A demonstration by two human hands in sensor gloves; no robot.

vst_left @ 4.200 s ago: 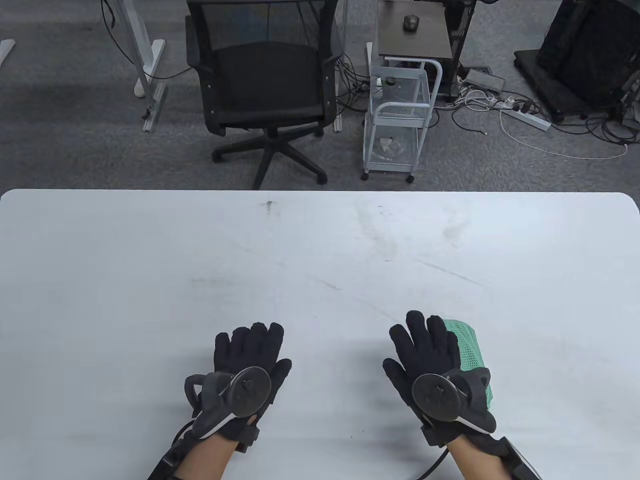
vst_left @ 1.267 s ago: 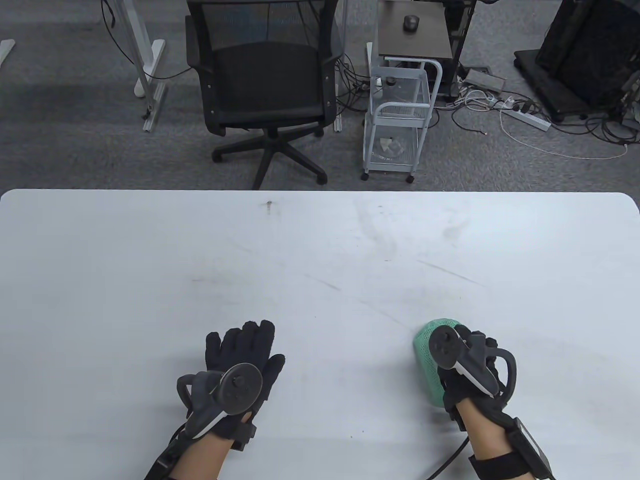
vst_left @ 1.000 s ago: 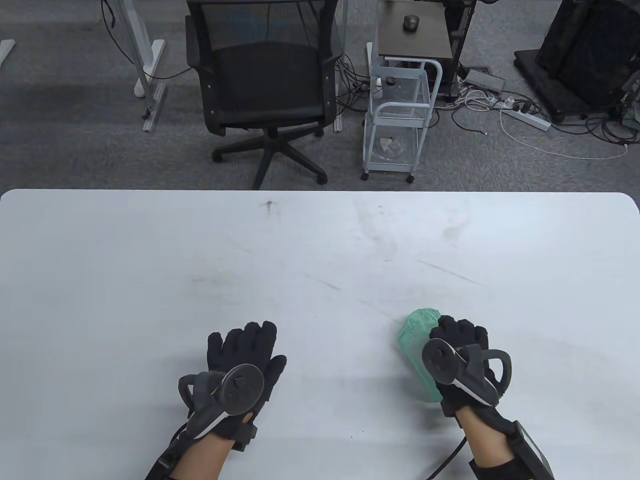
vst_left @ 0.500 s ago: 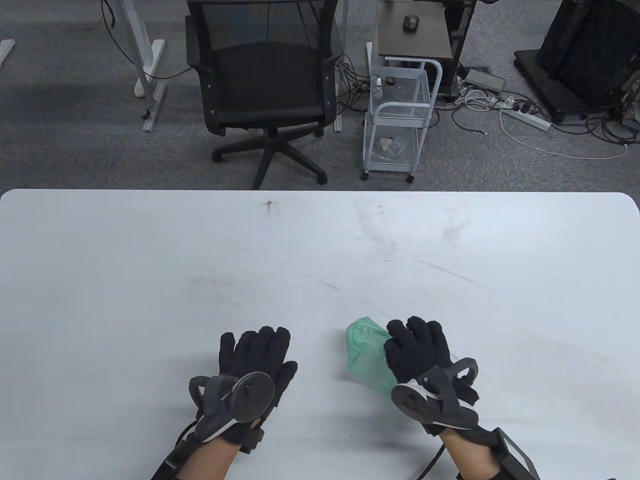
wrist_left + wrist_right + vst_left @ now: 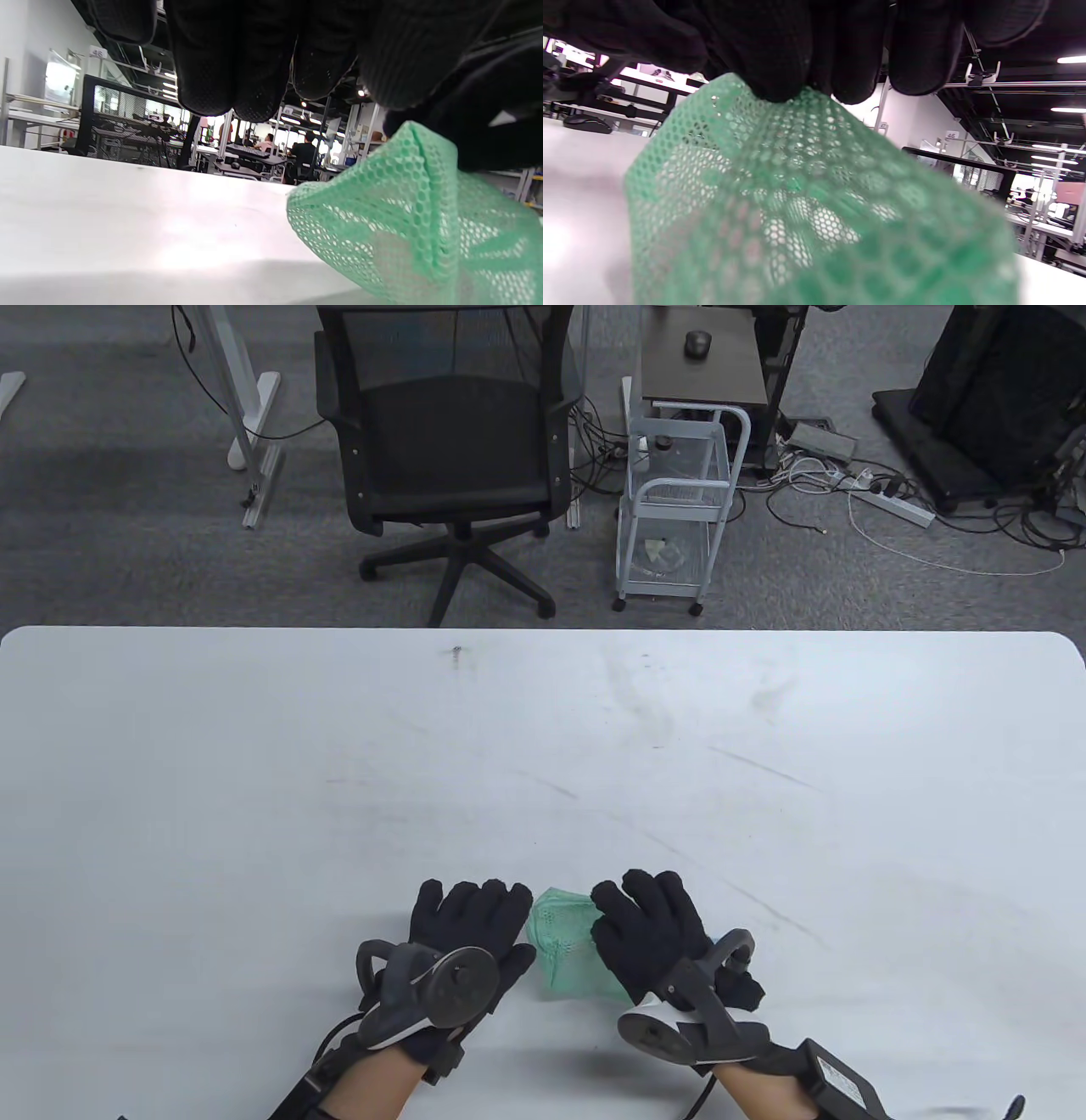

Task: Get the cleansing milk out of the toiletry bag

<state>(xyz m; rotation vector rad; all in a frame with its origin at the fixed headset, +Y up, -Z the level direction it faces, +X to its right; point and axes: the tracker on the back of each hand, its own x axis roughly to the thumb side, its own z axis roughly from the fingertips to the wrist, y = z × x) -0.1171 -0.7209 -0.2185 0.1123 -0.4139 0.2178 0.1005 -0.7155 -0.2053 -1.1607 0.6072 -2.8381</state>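
Note:
The green mesh toiletry bag [image 5: 562, 943] lies on the white table [image 5: 543, 746] near the front edge, between my two hands. My right hand [image 5: 646, 925] grips the bag from its right side, with the fingers pressed on top of the mesh [image 5: 814, 178]. My left hand [image 5: 469, 918] is flat and open just left of the bag, with its fingers [image 5: 237, 63] above the table beside the mesh [image 5: 415, 228]. Something pale shows dimly through the mesh. I cannot make out the cleansing milk.
A black office chair [image 5: 450, 449] and a white wire cart [image 5: 679, 509] stand on the floor beyond the table's far edge. Cables and a power strip [image 5: 891, 504] lie at the far right.
My right hand took hold of the bag at the right and dragged it left to the middle. My left hand shifted right, up to the bag.

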